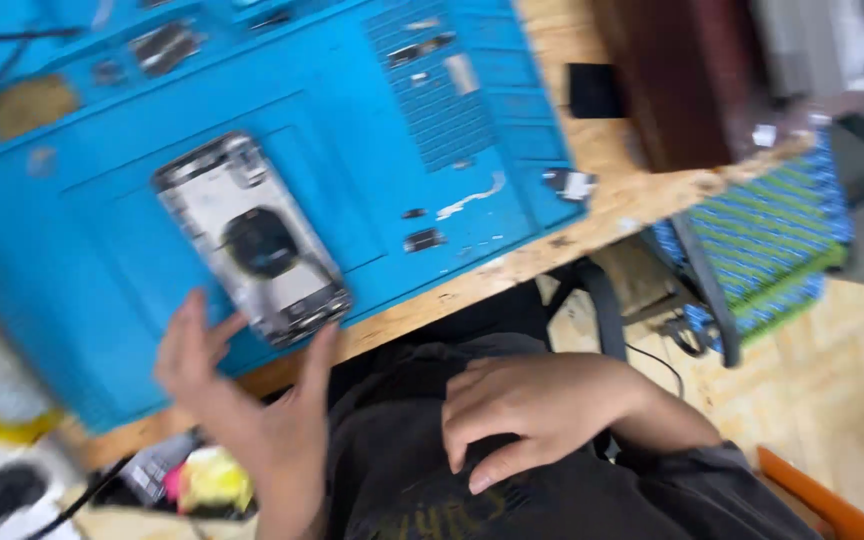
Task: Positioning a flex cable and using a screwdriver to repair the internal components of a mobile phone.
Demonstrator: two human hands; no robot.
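1. Looking down from the head view: the left hand is spread open, fingers splayed, its fingertips touching the near end of an opened phone housing. The housing lies face-up and slanted on a blue work mat, with a dark round coil showing in its middle.
2. Head view, right side: the right hand rests flat on the person's dark clothing at the lap, fingers loosely together and holding nothing; it is well apart from the housing.
3. Head view, risk: the near end of the housing sits close to the mat's near border and the counter edge. Judged from this, a push from the open hand could slide it off toward the lap, since nothing pinches it.
4. Head view, further risk: small loose parts lie on the bare mat beside the housing; a sweep of the hand or the housing could scatter them. The frame is motion-blurred, so finer pieces cannot be told.
5. Head view, containers: the mat's moulded compartments along its far edge hold dark, blurred pieces, kind unclear. The ribbed grid section carries a few small parts.
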